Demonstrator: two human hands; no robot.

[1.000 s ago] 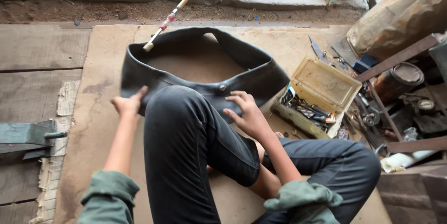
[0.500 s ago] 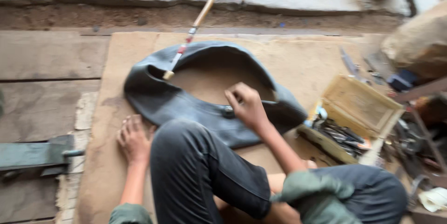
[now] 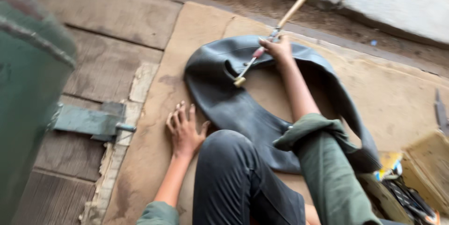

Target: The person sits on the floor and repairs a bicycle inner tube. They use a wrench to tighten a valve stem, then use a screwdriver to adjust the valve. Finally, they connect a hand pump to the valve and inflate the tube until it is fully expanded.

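Inner tube (image 3: 243, 112), black rubber and deflated, lies in a loose ring on the brown board (image 3: 397, 98) in front of our knees. We note the right hand (image 3: 277, 47) at the far rim of the tube, fingers closed around the air hose (image 3: 299, 1) just above its metal fitting; the brass tip (image 3: 240, 82) of that fitting rests on the rubber. Half a second ago this hand pressed on the near side of the tube, close to the knee; it has since reached across the ring to the hose. The left hand (image 3: 184, 129) lies flat on the board, fingers spread wide, holding nothing, just beside the near left edge of the tube. It sat in much the same place earlier, palm down. The view has swung left: a green cylinder (image 3: 28, 98) now fills the left edge, and a grey metal bracket (image 3: 86, 122) on the wooden planks (image 3: 112, 24) shows larger. The yellow toolbox (image 3: 428, 169), previously in full view, is now cut off at the lower right corner.
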